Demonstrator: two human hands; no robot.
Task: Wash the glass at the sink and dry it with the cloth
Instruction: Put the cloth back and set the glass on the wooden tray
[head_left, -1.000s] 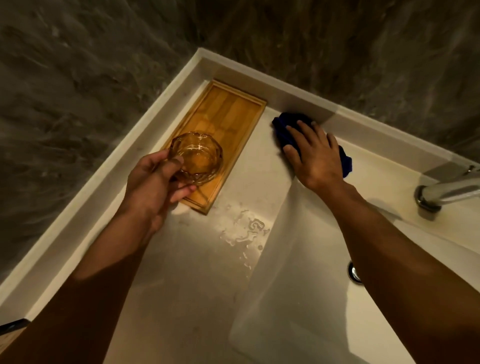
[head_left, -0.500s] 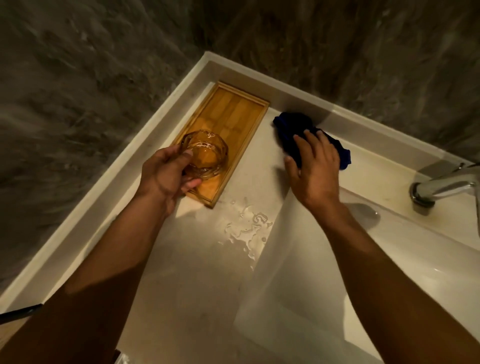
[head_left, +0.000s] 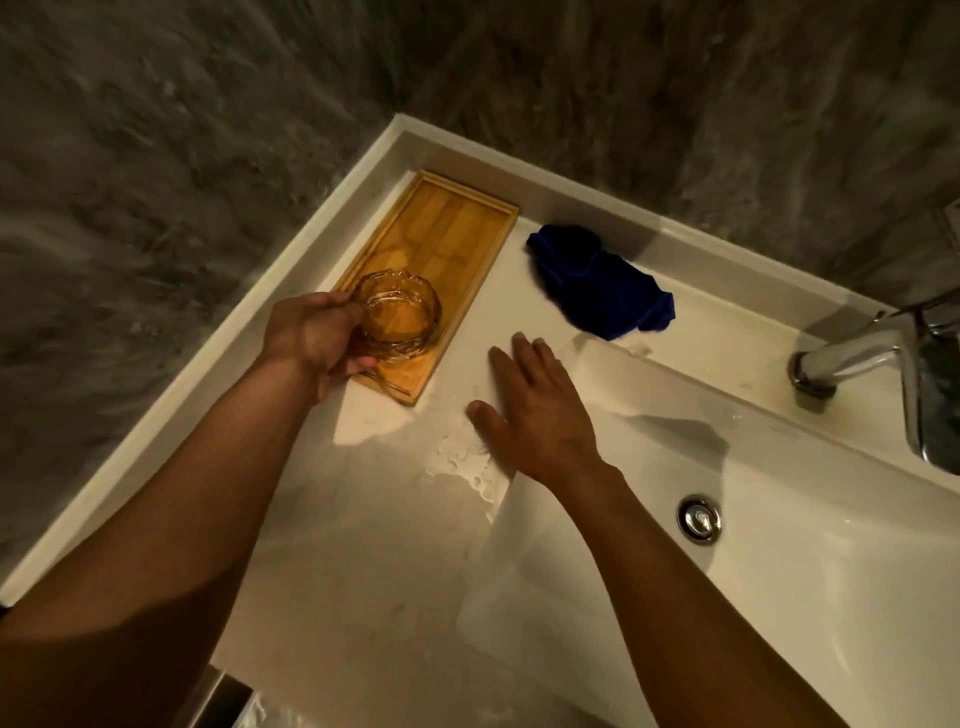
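Note:
A clear faceted glass (head_left: 400, 312) sits over the near end of the wooden tray (head_left: 452, 228), and my left hand (head_left: 311, 338) grips it by its left side. Whether the glass rests on the tray or hangs just above it I cannot tell. The dark blue cloth (head_left: 602, 286) lies crumpled on the white counter at the back edge, with nothing touching it. My right hand (head_left: 535, 410) hovers flat with fingers spread over the counter beside the sink basin (head_left: 779, 545), below the cloth and apart from it.
A chrome tap (head_left: 883, 353) stands at the right over the basin, whose drain (head_left: 700, 518) shows. A small puddle of water (head_left: 457, 462) lies on the counter near my right hand. Grey stone walls close the corner behind the raised counter rim.
My right hand has let go of the blue cloth and drawn back toward me. My left hand has kept hold of the glass over the tray's near end.

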